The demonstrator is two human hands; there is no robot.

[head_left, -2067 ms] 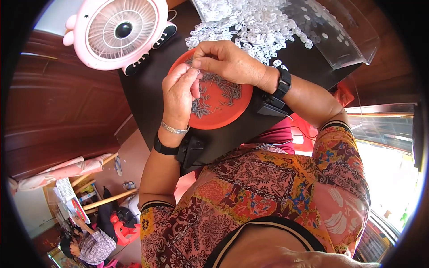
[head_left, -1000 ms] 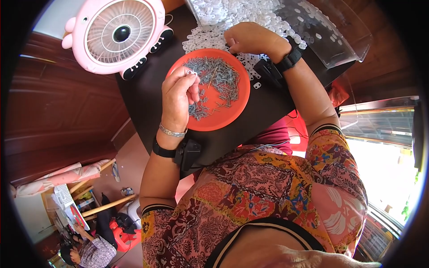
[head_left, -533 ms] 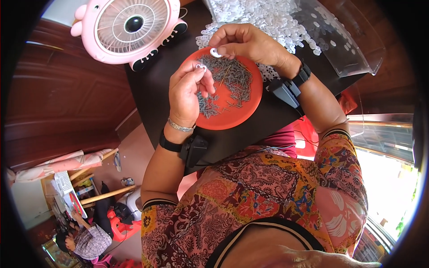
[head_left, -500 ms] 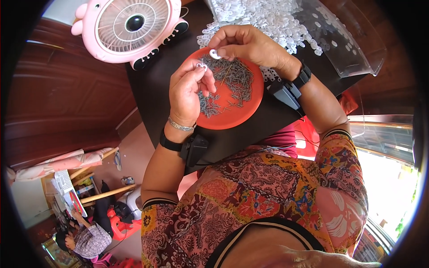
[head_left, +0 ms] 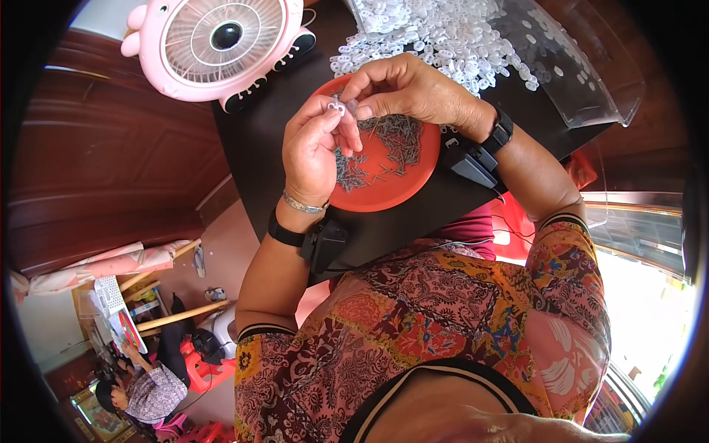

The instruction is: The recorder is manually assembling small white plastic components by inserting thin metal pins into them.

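My left hand (head_left: 314, 144) pinches a small white plastic piece with round holes (head_left: 337, 108) between thumb and forefinger, over the orange-red plate (head_left: 384, 195). Close against it, the fingers of my right hand (head_left: 402, 92) are pinched together at the same spot. A white plastic piece seen in them a moment earlier is now mostly hidden by the fingertips. Many short grey pins or screws (head_left: 402, 140), too small to tell which, lie scattered on the plate below both hands.
A heap of small white plastic pieces (head_left: 450, 40) spreads across the dark table (head_left: 258, 148) at the back, beside a clear plastic bin (head_left: 583, 88). A pink fan (head_left: 221, 44) stands back left. Another person (head_left: 151, 391) sits at the lower left.
My right hand has come down and toward the left hand, bringing its white piece up to the one held there. The left hand has barely shifted.
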